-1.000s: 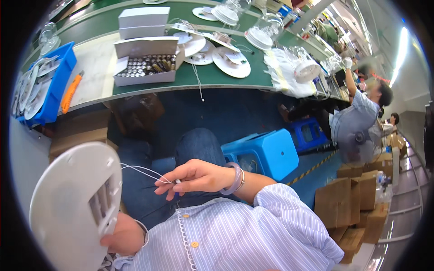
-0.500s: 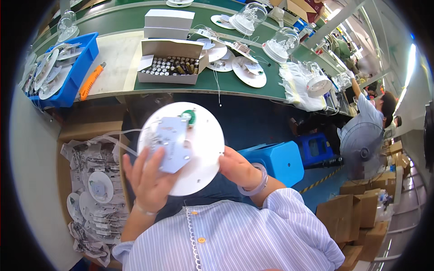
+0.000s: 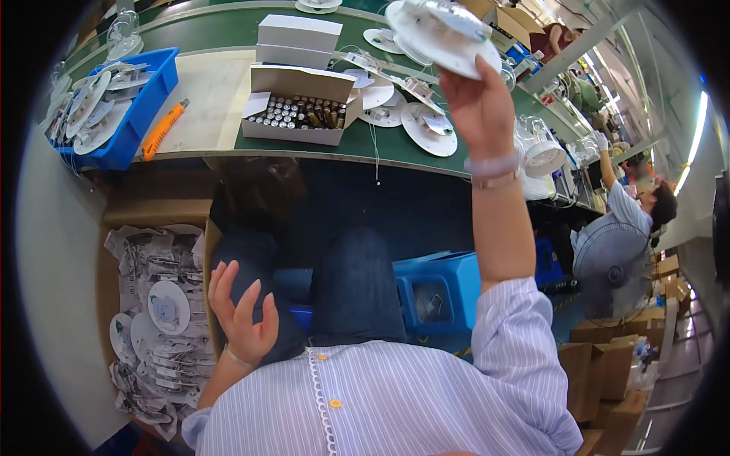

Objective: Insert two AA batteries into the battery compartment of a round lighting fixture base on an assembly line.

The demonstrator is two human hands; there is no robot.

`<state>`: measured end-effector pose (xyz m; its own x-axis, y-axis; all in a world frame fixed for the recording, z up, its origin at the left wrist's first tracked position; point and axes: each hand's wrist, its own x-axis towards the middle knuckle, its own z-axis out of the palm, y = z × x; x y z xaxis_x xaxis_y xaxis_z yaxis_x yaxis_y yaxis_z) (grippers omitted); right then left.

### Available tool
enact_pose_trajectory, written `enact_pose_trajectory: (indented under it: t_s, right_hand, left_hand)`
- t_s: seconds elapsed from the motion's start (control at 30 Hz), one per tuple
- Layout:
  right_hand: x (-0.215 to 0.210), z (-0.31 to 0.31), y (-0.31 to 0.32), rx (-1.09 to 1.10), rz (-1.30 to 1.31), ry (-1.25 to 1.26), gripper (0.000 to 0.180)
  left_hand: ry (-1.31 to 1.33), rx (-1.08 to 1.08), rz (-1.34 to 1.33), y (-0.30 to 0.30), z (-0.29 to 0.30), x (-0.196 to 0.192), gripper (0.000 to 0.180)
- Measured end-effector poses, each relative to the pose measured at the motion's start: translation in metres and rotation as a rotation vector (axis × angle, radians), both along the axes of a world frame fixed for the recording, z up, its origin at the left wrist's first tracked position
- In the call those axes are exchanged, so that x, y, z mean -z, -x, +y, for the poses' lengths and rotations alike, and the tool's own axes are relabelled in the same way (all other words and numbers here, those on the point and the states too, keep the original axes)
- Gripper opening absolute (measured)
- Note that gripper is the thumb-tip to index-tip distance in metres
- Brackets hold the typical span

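Right grip [image 3: 480, 106] pinches the white disc [image 3: 426, 42] by its rim above the desk [image 3: 357, 144]; left grip [image 3: 247, 327] empty, fingers apart. The disc seems light, stiff, perhaps slick; best held by its rim.

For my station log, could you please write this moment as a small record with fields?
Right hand: stretched out, holding a white disc by its edge
Left hand: fingers spread, holding nothing
Carton: left of the left hand, with paper and similar discs inside
Bench: carries an open box of what look like batteries, a blue bin and an orange cutter
Floor: blue stool
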<state>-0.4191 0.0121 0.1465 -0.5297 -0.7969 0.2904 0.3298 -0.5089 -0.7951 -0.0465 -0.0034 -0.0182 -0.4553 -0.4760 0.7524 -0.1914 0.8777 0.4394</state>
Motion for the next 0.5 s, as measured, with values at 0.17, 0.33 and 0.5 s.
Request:
enact_pose_trajectory:
  t_s: [0.17,0.33,0.5]
  right_hand:
    - [0.028,-0.044,0.066,0.048,-0.041,-0.064,0.028]
    - [0.098,-0.049,0.091,0.024,-0.260,-0.188,0.029]
    - [0.137,-0.037,0.090,0.029,-0.187,-0.408,0.036]
  left_hand:
    - [-0.092,-0.003,-0.067,-0.009,0.005,0.011,0.036]
    - [-0.163,-0.017,-0.097,-0.016,0.004,0.015,0.037]
    - [-0.193,-0.022,-0.086,-0.017,0.000,0.014,0.038]
